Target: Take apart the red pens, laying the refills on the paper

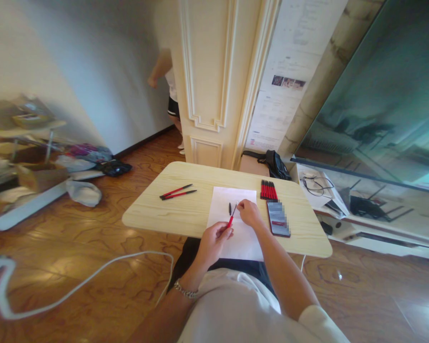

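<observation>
Holding an open red pen barrel point(230, 222) over the white paper point(238, 250), fingers busy at the tip
We're gripping the barrel in our left hand point(215, 240), a thin rod point(235, 208) poking out its top; our right hand point(249, 213) is pinching narrow by the rod's end, though we can't tell if it's actually gripping. We'd be wise keeping rod and barrel in line, no sideways bending. A small black piece point(229, 208) is lying just beside, on the paper. Farther out, two pens point(178, 192), a pen row point(269, 189) and a phone point(277, 216) are sitting on the desk point(200, 177).

Left fingers point(220, 227) around apparent pen point(230, 222)
</observation>
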Demonstrator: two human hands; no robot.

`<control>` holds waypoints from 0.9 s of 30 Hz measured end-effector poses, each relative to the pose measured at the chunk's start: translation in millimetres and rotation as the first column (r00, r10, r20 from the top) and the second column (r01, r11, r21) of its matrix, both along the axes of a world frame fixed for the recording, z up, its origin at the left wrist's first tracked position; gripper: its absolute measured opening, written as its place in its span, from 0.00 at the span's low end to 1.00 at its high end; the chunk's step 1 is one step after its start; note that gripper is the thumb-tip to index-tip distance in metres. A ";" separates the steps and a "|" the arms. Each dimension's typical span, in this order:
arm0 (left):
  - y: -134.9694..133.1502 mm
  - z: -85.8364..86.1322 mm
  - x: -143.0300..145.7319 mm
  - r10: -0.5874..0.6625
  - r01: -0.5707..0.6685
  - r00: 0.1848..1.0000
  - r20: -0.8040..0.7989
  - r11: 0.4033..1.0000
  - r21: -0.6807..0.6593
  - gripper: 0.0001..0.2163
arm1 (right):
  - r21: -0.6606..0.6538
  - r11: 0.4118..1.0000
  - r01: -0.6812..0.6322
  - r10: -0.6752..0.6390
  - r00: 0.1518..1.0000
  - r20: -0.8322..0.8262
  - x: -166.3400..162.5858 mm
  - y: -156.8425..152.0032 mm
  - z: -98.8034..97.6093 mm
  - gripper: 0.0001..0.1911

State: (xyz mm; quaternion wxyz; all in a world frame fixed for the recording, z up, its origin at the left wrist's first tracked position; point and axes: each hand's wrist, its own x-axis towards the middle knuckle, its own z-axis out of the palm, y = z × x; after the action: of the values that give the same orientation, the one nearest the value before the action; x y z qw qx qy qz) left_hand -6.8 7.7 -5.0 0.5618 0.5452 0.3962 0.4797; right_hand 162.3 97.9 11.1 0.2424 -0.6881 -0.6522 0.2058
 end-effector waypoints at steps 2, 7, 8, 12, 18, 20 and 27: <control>-0.2 0.4 0.6 0.000 0.000 1.000 0.000 1.000 0.004 0.14 | 0.033 0.999 -0.027 0.035 0.962 -0.272 3.1 -4.5 4.3 0.11; -2.2 2.2 4.0 -0.012 0.013 0.999 -0.034 1.000 0.025 0.13 | 0.070 0.998 0.000 0.055 0.623 -0.780 4.6 -27.4 32.2 0.14; -2.6 2.6 4.6 -0.013 0.015 0.999 -0.048 0.999 0.029 0.13 | 0.077 0.997 0.008 0.059 0.556 -0.829 4.0 -31.9 38.9 0.14; -3.9 4.8 5.4 -0.016 0.019 0.997 -0.071 0.999 0.043 0.13 | 0.085 0.996 0.009 0.074 0.409 -0.910 1.3 -42.6 58.5 0.15; -4.1 6.7 4.8 -0.011 0.014 0.997 -0.074 0.999 0.049 0.13 | 0.103 0.995 -0.010 0.098 0.396 -0.913 -2.2 -44.8 64.9 0.16; -4.1 6.3 5.1 -0.005 0.009 0.997 -0.074 0.999 0.049 0.13 | 0.103 0.994 -0.022 0.103 0.408 -0.907 -3.5 -45.5 65.6 0.16; -4.9 6.9 5.3 -0.001 0.003 0.997 -0.071 0.999 0.037 0.13 | 0.117 0.993 -0.034 0.119 0.473 -0.873 -6.5 -46.7 64.8 0.15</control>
State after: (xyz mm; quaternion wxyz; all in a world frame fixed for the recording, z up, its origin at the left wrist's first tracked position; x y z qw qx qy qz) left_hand -1.5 2.8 1.9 0.5375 0.5727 0.4063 0.4669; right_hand 155.8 51.1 75.9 0.5607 -0.4454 -0.4746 0.5119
